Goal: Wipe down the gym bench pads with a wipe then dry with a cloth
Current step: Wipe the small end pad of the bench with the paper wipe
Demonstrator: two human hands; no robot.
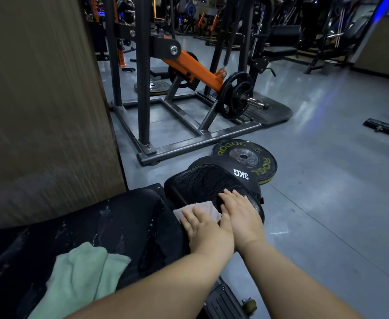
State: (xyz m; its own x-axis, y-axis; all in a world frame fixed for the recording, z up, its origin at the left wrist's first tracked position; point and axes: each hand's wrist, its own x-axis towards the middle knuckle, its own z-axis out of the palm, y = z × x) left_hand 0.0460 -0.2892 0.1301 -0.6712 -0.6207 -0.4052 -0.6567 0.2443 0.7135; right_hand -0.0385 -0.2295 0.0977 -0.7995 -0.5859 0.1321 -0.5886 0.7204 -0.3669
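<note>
Left hand (204, 224): fingers straight, pressing the wipe (205, 206) onto the small pad (202, 180).
Right hand (242, 215): fingers flat beside it, holding nothing.
Cloth (80, 272): on the big pad (124, 215).
Risk: slick wet pad, wipe could bunch.

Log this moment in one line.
phase: wiping; left hand: presses wipe; right hand: flat on small pad; green cloth: on larger pad
</note>
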